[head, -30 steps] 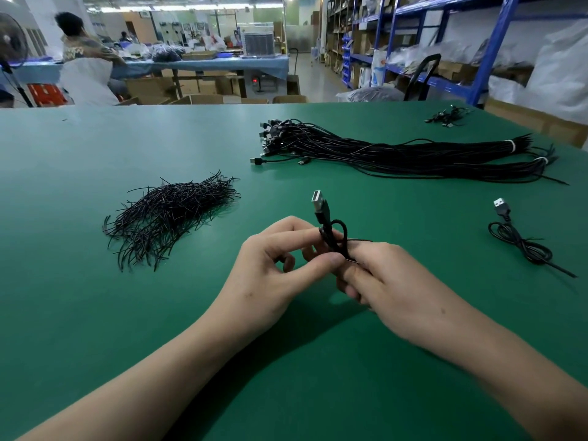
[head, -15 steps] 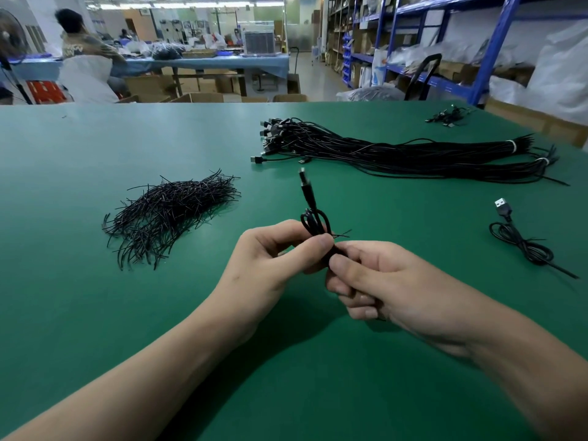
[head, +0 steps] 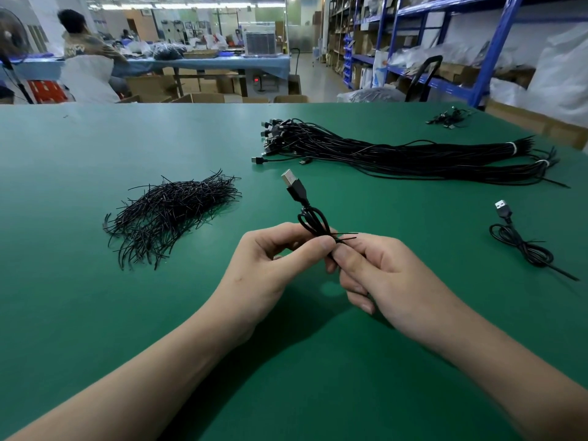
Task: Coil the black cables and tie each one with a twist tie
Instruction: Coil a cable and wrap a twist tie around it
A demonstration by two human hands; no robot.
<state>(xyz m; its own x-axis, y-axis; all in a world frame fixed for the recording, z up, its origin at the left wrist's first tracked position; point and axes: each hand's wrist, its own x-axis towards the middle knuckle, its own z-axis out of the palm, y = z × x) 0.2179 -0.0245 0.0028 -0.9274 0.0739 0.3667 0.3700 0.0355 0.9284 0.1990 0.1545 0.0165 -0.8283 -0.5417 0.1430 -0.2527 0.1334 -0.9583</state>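
Item: black cable point(head: 313, 222), small coil, USB plug point(head: 294, 187) up, over counter point(head: 95, 313). Left grip point(head: 264, 265) and right grip point(head: 381, 275) both pinch the coil's waist w/ thumb + forefinger; twist tie point(head: 345, 237) ends poke out just right of the pinch. Tie pile point(head: 171, 214) left of grips, cable bundle point(head: 397, 154) beyond, tied coil point(head: 521, 243) far right.

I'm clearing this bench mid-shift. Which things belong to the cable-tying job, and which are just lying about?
Job: coiled cable, pinched by left hand and right hand; twist tie on it; twist-tie pile; uncoiled cable bundle; set-down coil.
Lying about: fan; cardboard boxes; blue shelving.
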